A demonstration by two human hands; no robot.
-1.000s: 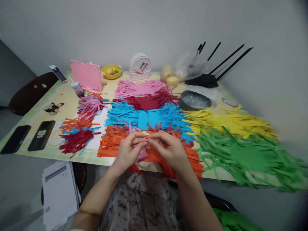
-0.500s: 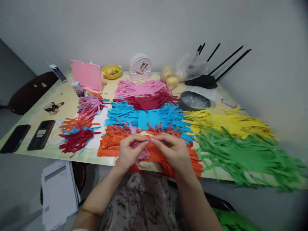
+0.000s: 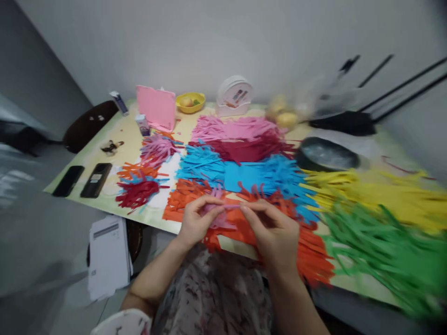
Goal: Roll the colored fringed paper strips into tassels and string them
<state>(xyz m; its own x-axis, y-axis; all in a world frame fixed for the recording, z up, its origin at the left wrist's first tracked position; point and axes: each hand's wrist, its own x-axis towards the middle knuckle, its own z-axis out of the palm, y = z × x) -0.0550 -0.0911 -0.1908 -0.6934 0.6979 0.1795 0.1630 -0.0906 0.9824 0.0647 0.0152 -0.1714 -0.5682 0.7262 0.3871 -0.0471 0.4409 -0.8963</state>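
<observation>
My left hand (image 3: 197, 222) is closed around a small bunch of pink fringed paper (image 3: 215, 210), held just above the table's near edge. My right hand (image 3: 275, 232) pinches one pink strip that runs from the bunch toward it. Both hands hover over a sheet of orange fringed paper (image 3: 307, 251). Behind it lie blue fringed paper (image 3: 244, 174), dark red fringed paper (image 3: 251, 149) and pink fringed paper (image 3: 237, 128).
Yellow strips (image 3: 384, 195) and green strips (image 3: 391, 251) cover the right side. Small mixed tassels (image 3: 139, 190) lie left, beside two phones (image 3: 82, 177). At the back stand a pink case (image 3: 156, 107), a yellow bowl (image 3: 190, 101), a dark dish (image 3: 326, 156) and a black tripod (image 3: 352, 122). Papers (image 3: 108, 253) lie below the table.
The view has swung left and tilted, blurring the right side. My hands have drawn apart slightly, with the pink strip now stretched between them.
</observation>
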